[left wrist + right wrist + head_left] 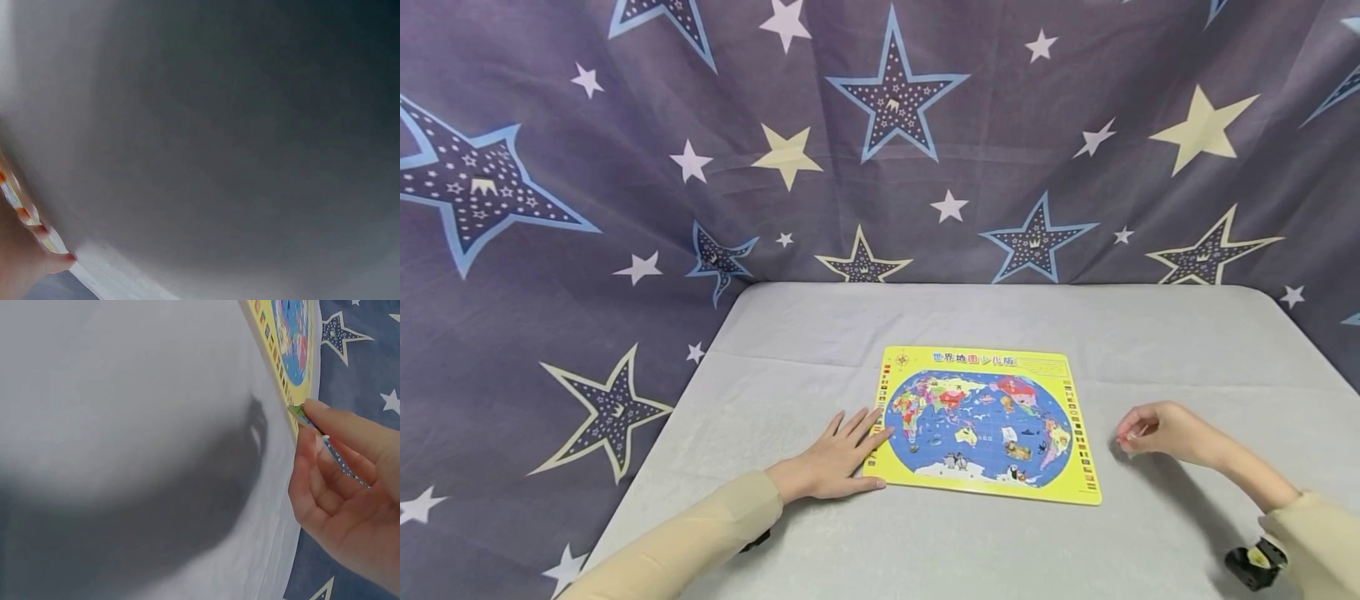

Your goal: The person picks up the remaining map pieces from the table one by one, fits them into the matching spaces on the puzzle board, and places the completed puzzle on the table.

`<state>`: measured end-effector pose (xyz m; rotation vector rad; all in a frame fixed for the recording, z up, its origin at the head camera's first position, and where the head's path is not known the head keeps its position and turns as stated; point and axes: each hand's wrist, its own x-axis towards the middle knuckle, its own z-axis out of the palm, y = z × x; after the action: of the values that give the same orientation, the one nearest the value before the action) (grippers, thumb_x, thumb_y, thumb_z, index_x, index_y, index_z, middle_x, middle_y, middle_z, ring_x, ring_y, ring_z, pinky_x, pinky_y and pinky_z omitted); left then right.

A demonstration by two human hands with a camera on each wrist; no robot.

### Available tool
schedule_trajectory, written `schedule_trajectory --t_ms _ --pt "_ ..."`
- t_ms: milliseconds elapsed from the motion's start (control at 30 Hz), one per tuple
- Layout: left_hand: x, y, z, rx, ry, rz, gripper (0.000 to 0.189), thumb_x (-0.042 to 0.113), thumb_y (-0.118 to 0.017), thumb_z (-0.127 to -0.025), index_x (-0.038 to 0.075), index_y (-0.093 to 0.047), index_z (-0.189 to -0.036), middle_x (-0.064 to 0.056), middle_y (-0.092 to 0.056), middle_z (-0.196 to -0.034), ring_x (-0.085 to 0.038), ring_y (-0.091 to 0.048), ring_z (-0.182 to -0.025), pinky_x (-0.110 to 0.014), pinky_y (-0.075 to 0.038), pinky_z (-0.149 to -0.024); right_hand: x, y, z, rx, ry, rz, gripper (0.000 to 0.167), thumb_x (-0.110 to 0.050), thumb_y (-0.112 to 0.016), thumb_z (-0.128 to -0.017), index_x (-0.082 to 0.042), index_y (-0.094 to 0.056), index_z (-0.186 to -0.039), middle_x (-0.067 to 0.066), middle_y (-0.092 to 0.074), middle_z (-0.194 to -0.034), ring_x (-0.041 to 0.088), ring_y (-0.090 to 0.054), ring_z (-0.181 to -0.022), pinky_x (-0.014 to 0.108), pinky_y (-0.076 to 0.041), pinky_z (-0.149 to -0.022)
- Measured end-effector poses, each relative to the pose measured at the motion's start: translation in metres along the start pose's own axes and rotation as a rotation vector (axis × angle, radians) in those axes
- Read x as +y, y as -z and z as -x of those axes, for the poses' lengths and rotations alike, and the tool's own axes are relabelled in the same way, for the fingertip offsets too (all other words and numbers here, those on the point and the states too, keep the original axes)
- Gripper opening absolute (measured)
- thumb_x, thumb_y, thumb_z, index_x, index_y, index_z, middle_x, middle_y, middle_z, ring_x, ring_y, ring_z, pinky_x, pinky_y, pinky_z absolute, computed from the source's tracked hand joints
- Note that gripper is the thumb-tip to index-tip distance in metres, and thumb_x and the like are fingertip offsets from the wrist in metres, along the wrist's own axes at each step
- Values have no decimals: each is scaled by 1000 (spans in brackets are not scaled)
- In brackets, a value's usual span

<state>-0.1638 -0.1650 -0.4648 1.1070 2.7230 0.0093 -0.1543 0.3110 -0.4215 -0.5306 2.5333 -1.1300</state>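
A yellow-bordered children's world map board (pixel 972 493), a flat puzzle by its look, lies on the grey cloth. My left hand (pixel 831 460) rests flat at its left edge, fingers spread onto the border and thumb at the lower left corner. In the left wrist view only part of that hand (pixel 22 262) shows, low on the left. Off the board's right side, my right hand (pixel 1172 432) pinches a small thin printed puzzle piece (pixel 304 419) between thumb and fingertips. The piece's edge shows green in the right wrist view; fingers hide much of it.
A light grey cloth (pixel 790 333) covers the table under the board. Behind and to the left hangs a dark curtain (pixel 925 192) printed with stars. A black wrist device (pixel 1257 563) sits at the right sleeve.
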Motion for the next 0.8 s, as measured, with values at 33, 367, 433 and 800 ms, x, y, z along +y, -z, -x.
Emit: schedule_trajectory --t_ms 33,367,433,800 --pt "0 0 0 2 -1 1 76 68 -23 -84 22 -14 -143 -7 -4 -149 -27 -5 -135 -52 -8 -105 -2 -1 -2 1 0 -3 17 -7 -67 -75 4 -63 -87 5 -64 -76 5 -57 -64 21 -47 -57" --pt "1 1 0 1 0 11 76 67 -24 -84 21 -16 -143 -8 -5 -149 -27 -5 -135 -52 -9 -104 -13 -11 -21 1 67 2 18 -1 -67 -72 6 -63 -88 9 -64 -79 6 -57 -67 22 -49 -60" --pt "1 1 0 0 2 4 76 68 -23 -83 22 -15 -143 -7 -4 -149 -27 -5 -135 -52 -9 -104 -15 -13 -25 -4 73 -9 18 0 -66 -72 6 -62 -88 10 -64 -80 6 -57 -67 22 -49 -59" --pt "1 2 1 5 -1 11 75 66 -26 -84 20 -16 -143 -8 -5 -149 -27 -6 -135 -52 -9 -104 -26 -23 -42 -35 100 -56 21 6 -60 -74 8 -62 -94 17 -63 -89 16 -59 -74 23 -50 -63"
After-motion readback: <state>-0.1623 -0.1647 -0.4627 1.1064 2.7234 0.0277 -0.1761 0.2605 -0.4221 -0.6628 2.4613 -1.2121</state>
